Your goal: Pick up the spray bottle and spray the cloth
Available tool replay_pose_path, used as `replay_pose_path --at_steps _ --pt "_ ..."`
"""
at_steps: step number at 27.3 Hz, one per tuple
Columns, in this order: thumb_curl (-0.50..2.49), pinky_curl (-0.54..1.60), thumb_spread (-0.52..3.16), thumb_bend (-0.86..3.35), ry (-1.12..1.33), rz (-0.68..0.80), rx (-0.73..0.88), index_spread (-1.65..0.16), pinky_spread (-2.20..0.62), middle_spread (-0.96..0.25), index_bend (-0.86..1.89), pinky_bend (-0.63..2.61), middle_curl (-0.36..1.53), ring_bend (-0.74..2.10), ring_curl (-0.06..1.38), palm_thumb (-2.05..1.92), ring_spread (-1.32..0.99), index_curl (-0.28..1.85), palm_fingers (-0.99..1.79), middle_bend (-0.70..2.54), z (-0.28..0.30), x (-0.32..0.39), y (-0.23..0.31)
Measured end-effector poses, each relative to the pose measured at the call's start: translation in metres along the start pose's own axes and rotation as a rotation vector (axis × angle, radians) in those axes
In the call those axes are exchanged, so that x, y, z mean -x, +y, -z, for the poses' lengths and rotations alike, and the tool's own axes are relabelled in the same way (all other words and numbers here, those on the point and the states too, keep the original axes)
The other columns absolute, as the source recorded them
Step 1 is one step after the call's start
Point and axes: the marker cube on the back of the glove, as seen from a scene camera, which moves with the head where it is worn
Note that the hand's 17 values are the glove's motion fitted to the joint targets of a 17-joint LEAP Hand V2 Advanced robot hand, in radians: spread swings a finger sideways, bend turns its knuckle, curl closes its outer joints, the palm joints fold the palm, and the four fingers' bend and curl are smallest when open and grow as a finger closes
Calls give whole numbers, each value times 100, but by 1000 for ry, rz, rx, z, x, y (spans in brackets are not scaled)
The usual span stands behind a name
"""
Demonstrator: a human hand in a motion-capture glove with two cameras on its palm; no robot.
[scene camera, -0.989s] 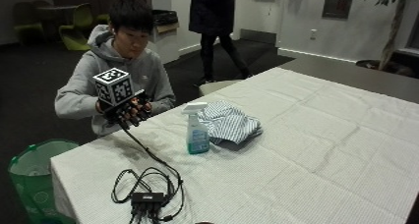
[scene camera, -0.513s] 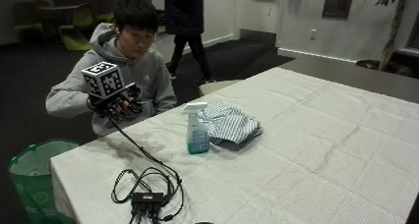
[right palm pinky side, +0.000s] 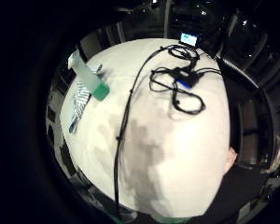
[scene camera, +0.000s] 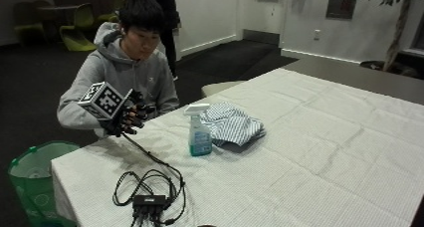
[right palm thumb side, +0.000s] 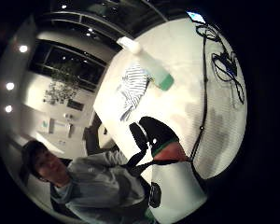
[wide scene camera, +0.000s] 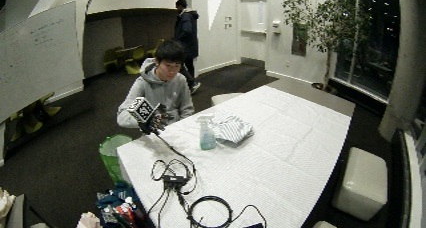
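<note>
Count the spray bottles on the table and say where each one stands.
1. The spray bottle stands upright on the white table, right beside the striped cloth and apart from the gloved right hand. None other shows; the folded cloth could hide little.

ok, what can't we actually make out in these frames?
- Spray bottle: label text and liquid level too small in every view.
- Striped cloth: its near edge is hidden behind the bottle in the outside view.
- Gloved right hand: finger curl unclear, the marker rig covers it.
- Bare hand: out of sight behind the gloved one.

An office lounge: whiteboard (wide scene camera: 36,58), potted tree (wide scene camera: 319,18), green chairs (scene camera: 76,30), clothed table (scene camera: 318,152).
</note>
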Motion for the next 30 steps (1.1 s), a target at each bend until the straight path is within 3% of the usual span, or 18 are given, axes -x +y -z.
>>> replay_pose_path --at_steps 14,30 --pt "28 31 93 -4 -247 -1 -111 -32 24 -1 11 58 31 46 24 51 7 13 1 33 -57 9 -51" --pt "30 33 90 -3 -494 -72 -54 -31 23 -1 11 58 34 46 25 51 5 15 1 34 -109 31 -99"
